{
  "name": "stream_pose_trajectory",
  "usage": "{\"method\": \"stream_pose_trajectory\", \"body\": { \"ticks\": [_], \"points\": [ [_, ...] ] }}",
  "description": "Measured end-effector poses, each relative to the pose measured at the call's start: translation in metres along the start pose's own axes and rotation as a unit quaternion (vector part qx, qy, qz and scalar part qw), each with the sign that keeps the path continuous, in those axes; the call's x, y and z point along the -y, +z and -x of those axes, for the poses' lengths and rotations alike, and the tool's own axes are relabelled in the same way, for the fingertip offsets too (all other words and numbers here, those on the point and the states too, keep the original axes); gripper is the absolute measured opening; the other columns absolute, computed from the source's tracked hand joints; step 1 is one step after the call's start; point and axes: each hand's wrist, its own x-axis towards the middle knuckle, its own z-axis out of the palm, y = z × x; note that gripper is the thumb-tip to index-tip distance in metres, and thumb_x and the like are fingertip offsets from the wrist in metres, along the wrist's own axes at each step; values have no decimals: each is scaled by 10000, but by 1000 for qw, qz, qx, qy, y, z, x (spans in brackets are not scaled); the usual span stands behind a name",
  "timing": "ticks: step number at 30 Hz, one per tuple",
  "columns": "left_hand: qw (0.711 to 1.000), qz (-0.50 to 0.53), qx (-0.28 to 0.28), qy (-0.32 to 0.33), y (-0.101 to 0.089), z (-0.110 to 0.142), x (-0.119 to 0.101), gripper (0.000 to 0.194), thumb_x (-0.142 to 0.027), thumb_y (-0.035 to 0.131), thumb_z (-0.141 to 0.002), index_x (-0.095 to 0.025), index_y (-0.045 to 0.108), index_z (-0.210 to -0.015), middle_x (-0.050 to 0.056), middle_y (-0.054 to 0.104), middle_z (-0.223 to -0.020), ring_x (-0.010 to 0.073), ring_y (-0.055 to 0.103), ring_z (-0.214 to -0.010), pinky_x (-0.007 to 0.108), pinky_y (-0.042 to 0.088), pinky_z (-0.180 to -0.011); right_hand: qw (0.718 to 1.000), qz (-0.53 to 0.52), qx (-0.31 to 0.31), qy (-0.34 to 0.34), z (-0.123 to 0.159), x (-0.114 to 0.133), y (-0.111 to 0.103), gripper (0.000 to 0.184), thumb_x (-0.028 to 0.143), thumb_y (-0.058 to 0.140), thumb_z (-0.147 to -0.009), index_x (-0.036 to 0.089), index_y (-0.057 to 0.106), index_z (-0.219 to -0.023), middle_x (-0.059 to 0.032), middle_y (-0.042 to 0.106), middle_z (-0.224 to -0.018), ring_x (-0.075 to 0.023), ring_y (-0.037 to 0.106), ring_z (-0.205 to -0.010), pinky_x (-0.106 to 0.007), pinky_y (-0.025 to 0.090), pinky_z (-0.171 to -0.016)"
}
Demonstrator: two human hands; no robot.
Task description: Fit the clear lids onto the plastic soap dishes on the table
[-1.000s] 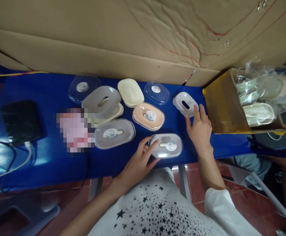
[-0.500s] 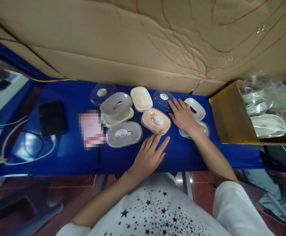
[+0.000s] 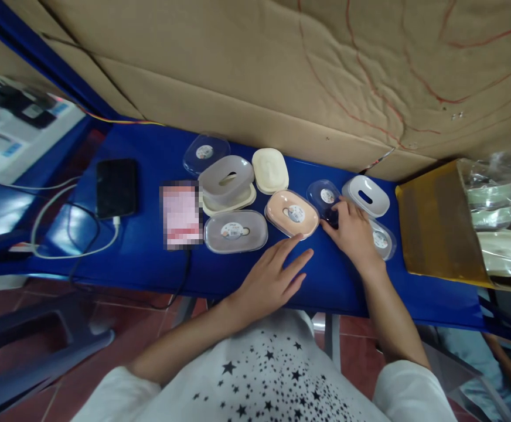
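Your left hand [image 3: 268, 279] had fingers wide by the peach box [image 3: 282, 209]; your right hand [image 3: 353, 231] curled at the clear lid [image 3: 319, 194], right of that box; grip couldn't be told; light rim pressure seemed best.

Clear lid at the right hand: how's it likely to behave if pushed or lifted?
The clear lid is probably light and fairly stiff: it looks like thin moulded plastic holding its shape. Its smooth-looking surface may feel slippery to the right hand. Lying low and flat on the blue table, it should slide rather than roll.
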Motion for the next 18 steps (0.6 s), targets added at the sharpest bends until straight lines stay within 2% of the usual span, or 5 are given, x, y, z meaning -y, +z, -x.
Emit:
{"method": "stream_pose_trajectory", "body": {
  "ticks": [4, 7, 11, 15, 18],
  "points": [
    [993, -68, -77, -52, -36, 18, 14, 490, -182, 684, -1055, -257, 589, -1531, 168, 616, -1577, 349, 625, -1436, 582, 520, -1221, 998, -60, -7, 1, 6, -9, -10, 424, 476, 646, -1019, 205, 612, -1342, -218, 702, -1487, -439, 698, -1333, -637, 551, -1094],
    [974, -160, -95, -128, -45, 33, 32, 485, -205, 727, -1039, -242, 610, -1508, 205, 599, -1579, 416, 595, -1464, 655, 485, -1219, 991, -119, -41, 40, 13, -14, -14, 443, 501, 600, -1037, 211, 605, -1372, -191, 778, -1356, -410, 765, -1219, -598, 595, -1040],
    [967, -199, -61, -149, -33, 43, 34, 542, -276, 726, -1056, -249, 578, -1576, 223, 598, -1602, 448, 578, -1488, 684, 457, -1208, 978, -172, -84, 89, 16, -15, -14, 472, 497, 497, -1103, 193, 601, -1447, -189, 819, -1273, -385, 810, -1137, -549, 631, -988],
    [981, -169, -14, -98, -16, 38, 8, 457, -289, 694, -1082, -275, 630, -1534, 168, 653, -1572, 380, 636, -1431, 594, 472, -1189, 977, -176, -85, 90, 16, -14, -14, 569, 552, 477, -1119, 176, 593, -1530, -200, 819, -1298, -388, 814, -1152, -560, 632, -1008],
    [990, -131, 19, -43, -14, 29, -2, 453, -317, 662, -1107, -256, 617, -1554, 170, 629, -1606, 353, 639, -1426, 549, 487, -1174, 984, -156, -65, 62, 16, -14, -13, 591, 581, 487, -1118, 164, 634, -1509, -205, 817, -1299, -392, 806, -1174, -584, 606, -1065]
  ]
}}
